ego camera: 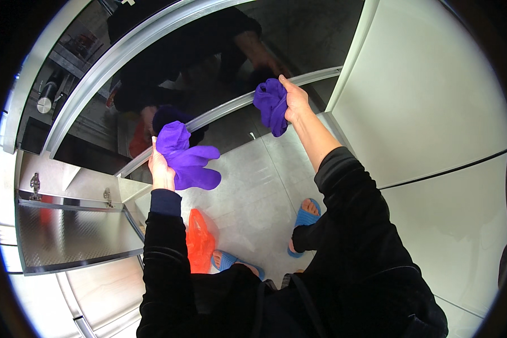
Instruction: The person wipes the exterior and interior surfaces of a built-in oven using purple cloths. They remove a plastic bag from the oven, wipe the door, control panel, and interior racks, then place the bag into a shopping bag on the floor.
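Note:
My left hand (161,168) grips a bunched purple cloth (186,158), its folds hanging out to the right like thick lobes. A second crumpled purple cloth (271,105) is held in my right hand (295,99), thumb pointing up. Both cloths are at the silver metal rail (224,110) along the lower edge of a glossy dark glass panel (219,50). They overlap the rail in view; firm contact is hard to judge. My arms and the cloths are mirrored in the glass.
A tall pale panel (422,93) rises at the right. To the left, a cabinet door with a textured insert (80,236) hangs open below metal hinges (35,186). An orange plastic bag (200,245) stands on the grey tiled floor (249,186) beside my blue slippers (307,217).

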`<state>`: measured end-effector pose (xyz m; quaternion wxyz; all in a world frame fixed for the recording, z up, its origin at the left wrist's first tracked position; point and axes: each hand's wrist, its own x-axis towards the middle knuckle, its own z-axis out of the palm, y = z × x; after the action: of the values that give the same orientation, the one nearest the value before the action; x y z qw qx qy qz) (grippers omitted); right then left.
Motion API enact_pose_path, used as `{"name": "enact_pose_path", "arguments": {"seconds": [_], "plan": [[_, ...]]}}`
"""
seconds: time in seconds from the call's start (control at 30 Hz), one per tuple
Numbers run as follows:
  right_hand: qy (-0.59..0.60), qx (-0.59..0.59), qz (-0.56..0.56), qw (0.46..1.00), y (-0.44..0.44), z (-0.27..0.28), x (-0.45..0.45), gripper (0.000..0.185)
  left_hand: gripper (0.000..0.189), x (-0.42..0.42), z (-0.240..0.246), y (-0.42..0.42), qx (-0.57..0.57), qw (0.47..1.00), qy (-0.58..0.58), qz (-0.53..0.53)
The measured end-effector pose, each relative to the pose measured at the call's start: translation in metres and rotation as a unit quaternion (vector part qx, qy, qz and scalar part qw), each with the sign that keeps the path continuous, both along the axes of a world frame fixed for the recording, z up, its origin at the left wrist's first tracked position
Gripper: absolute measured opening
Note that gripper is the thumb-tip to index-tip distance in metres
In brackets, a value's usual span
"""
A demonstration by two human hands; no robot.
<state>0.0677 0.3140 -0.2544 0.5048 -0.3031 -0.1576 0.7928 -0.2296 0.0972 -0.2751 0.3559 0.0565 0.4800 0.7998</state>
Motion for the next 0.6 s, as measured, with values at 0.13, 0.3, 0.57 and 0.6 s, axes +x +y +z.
{"name": "enact_pose_path", "arguments": {"seconds": [0.13, 0.3, 0.57, 0.6], "plan": [[0.001, -0.009, -0.013, 1.0, 0.002, -0.005, 0.003, 0.021, 0.038, 0.015, 0.006, 0.004, 0.002, 0.999, 0.002, 0.043], [-0.041, -0.024, -0.029, 0.998, -0.029, 0.002, 0.024, 0.019, 0.036, 0.036, 0.011, -0.023, -0.008, 0.999, -0.008, 0.053], [-0.039, -0.064, 0.073, 0.995, -0.061, 0.009, 0.057, 0.022, 0.022, 0.033, -0.017, -0.071, -0.071, 0.997, -0.02, 0.026], [-0.044, -0.067, 0.073, 0.994, -0.063, 0.009, 0.065, 0.022, 0.022, 0.042, -0.014, -0.074, -0.06, 0.998, -0.015, 0.001]]}}
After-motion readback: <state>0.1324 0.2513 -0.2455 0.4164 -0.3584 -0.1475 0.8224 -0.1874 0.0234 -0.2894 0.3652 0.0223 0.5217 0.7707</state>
